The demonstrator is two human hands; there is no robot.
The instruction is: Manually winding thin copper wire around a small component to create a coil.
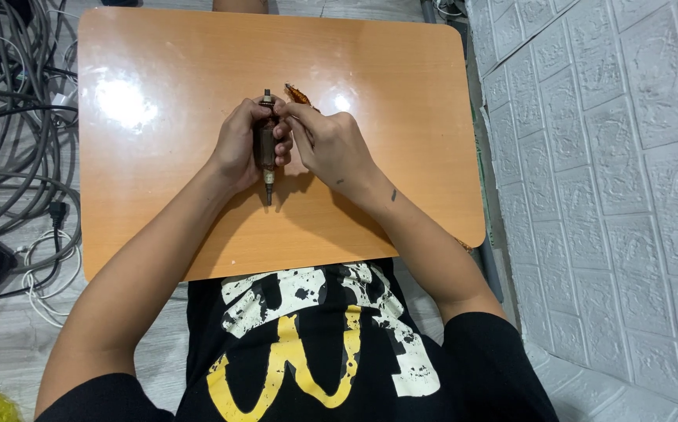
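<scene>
the left hand (243, 144) is wrapped around a small motor rotor (266, 148), a dark cylindrical metal piece with a thin steel shaft poking out at both ends; the fingers curl tight over its body and hold it lengthwise just above the middle of the tabletop (159, 195). the right hand (331, 148) sits close against it, thumb and forefinger pressed together at the rotor's upper side, pinching something thin there; what exactly is too small to tell. a frayed tuft of copper wire (298, 94), reddish and shiny, sticks out beyond the right knuckles. the tabletop is smooth, glossy orange-brown laminate with rounded corners, showing bright glare patches. grey cables (10, 117) lie in loose coils on the floor to the left, and a white embossed brick-pattern wall (612, 156) runs along the right.
</scene>
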